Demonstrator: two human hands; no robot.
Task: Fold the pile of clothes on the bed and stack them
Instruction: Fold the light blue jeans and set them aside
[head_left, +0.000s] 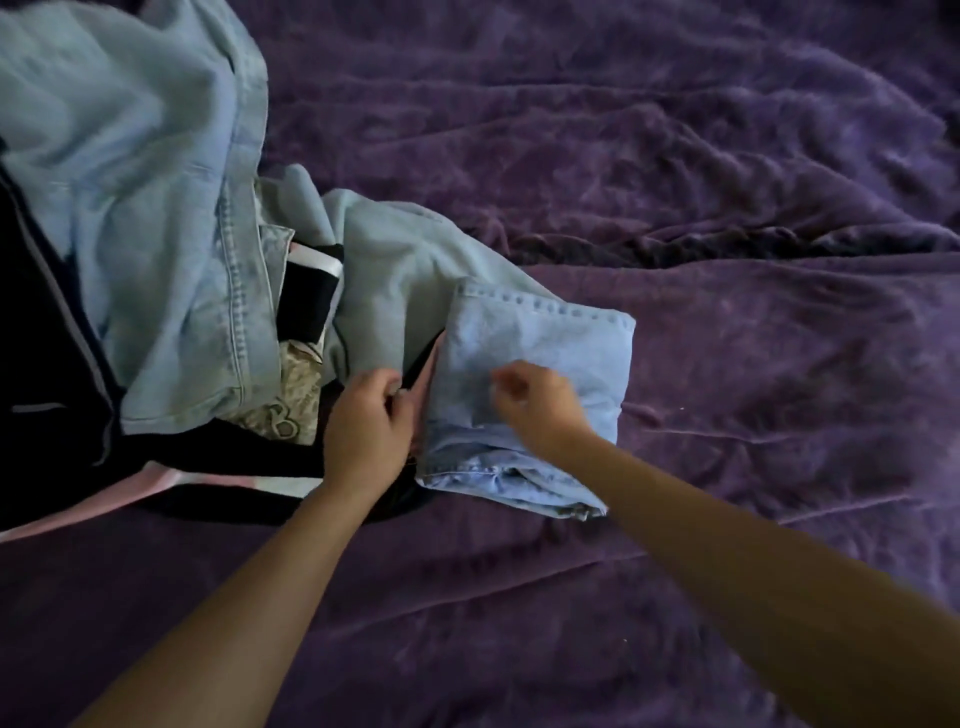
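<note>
Pinching with curled fingers, the left hand (371, 421) works at the line where the folded end of the jeans (535, 343) meets a dark garment (52, 364) with pink trim. Whether it holds denim or that trim cannot be told. The right hand (540, 405) sits over the fold with fingers drawn in, and blur prevents saying whether it pinches the denim or only hovers above it. The jeans lie on the bed (727, 208) directly ahead of the person. Their near end is doubled into a compact block with hem stitching along its far edge. More pale denim trails loose up and to the left across the pile (306, 291), though it is not certain that all of it belongs to one pair. Assessment: this fold is begun but not finished. The pile itself appears untouched, with the dark garment sprawled at the left, a patterned cloth (291, 400) wedged between it and the denim, and further dark pieces beneath. No stack of folded clothes shows anywhere in view. On that evidence the task stands at an early stage: one item is partly folded, several are outstanding, and stacking has not yet started.
</note>
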